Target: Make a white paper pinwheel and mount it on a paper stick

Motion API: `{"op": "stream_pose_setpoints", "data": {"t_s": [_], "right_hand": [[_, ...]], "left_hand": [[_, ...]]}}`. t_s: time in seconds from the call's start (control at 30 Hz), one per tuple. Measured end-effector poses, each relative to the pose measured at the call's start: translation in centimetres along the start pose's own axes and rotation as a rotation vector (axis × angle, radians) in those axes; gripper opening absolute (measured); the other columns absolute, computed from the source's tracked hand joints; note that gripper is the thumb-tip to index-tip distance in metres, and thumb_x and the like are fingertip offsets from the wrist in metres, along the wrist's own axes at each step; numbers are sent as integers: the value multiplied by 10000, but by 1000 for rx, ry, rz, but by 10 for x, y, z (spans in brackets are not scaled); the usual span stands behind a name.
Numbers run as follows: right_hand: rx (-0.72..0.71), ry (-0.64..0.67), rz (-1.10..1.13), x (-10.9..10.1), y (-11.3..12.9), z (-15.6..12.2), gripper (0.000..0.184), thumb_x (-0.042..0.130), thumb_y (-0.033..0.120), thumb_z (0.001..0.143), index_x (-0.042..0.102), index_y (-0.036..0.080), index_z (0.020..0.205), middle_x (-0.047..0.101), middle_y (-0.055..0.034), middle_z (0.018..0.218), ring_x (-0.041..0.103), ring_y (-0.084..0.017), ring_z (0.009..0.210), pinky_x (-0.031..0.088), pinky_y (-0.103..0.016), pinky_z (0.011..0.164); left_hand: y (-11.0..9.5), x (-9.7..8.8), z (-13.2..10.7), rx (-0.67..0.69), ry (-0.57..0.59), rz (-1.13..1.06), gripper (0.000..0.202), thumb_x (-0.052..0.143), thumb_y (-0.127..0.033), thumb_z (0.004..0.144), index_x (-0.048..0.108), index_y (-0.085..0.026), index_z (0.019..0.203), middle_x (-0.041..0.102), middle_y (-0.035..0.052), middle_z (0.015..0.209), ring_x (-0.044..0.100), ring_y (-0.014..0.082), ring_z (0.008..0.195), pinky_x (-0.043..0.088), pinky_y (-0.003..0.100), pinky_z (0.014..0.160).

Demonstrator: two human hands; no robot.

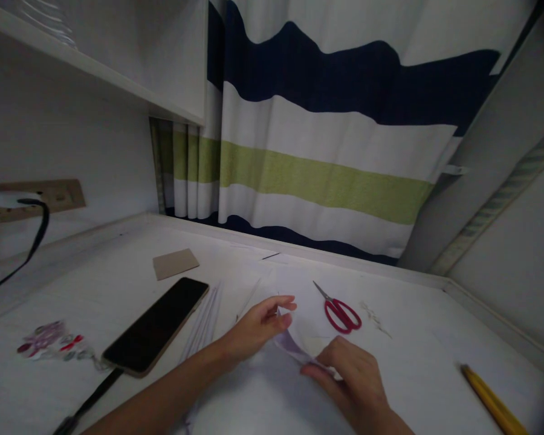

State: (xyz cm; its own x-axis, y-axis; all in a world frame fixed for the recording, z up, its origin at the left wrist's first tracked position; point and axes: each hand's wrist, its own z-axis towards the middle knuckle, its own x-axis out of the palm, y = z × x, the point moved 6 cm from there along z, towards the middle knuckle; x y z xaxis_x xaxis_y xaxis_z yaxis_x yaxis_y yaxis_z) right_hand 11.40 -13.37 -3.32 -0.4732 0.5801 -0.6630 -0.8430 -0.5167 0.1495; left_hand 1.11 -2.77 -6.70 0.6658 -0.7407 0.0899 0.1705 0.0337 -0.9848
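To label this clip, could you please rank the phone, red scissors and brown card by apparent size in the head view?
1. phone, clearly largest.
2. red scissors and brown card look about alike; the card lies farther off, so no ranking.

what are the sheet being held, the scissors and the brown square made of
White folded sheet: thin matte paper, it curls between left hand and right hand. Red-handled scissors: glossy plastic loops, grey blades, likely metal. Tan flat square: probably matte cardboard.
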Motion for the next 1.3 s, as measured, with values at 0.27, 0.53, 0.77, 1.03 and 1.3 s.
{"op": "stream_pose_setpoints", "data": {"t_s": [0.27, 0.53, 0.77, 1.03, 1.3], "right_hand": [[516, -91, 351, -12, -36, -9, 259, 491, 287, 779, 495, 186, 541, 491, 10, 504, 483, -134, 473, 385, -214, 441], [840, 70, 438, -21, -61, -11, 336, 525, 431, 733, 571, 167, 531, 499, 20, 458, 473, -121, 412, 354, -210, 372], [511, 211, -1, -19, -53, -3, 253, 536, 323, 754, 577, 180, 959, 643, -88, 913, 575, -239, 834, 461, -372, 694], [188, 473, 52, 13, 1, -2, 197, 509, 161, 797, 552, 217, 981, 640, -16, 794, 548, -177, 785, 300, -442, 893], [411, 545, 270, 15, -3, -14, 71, 469, 200, 819, 520, 206, 867, 581, -21, 817, 499, -175, 797, 398, -319, 710]], "left_hand": [[2, 4, 1, -97, 46, -5, 327, 606, -320, 714, 582, -138, 986, 605, 90, 1034, 563, 167, 882, 403, 295, 778], [-2, -1, -6, -253, 195, 134, 225, 586, -325, 711, 649, -132, 809, 638, 7, 694, 542, 105, 593, 386, 201, 563], [-10, 7, -16, -238, 330, 486, 177, 542, -279, 727, 627, -126, 757, 576, -18, 607, 463, 89, 526, 302, 158, 453], [-12, 22, -20, -126, 421, 652, 150, 498, -214, 757, 619, -125, 754, 569, -15, 648, 491, 102, 598, 349, 163, 525], [-17, 34, -22, -53, 461, 763, 231, 418, -201, 815, 626, -122, 753, 559, -14, 619, 487, 96, 586, 348, 159, 527]]}}
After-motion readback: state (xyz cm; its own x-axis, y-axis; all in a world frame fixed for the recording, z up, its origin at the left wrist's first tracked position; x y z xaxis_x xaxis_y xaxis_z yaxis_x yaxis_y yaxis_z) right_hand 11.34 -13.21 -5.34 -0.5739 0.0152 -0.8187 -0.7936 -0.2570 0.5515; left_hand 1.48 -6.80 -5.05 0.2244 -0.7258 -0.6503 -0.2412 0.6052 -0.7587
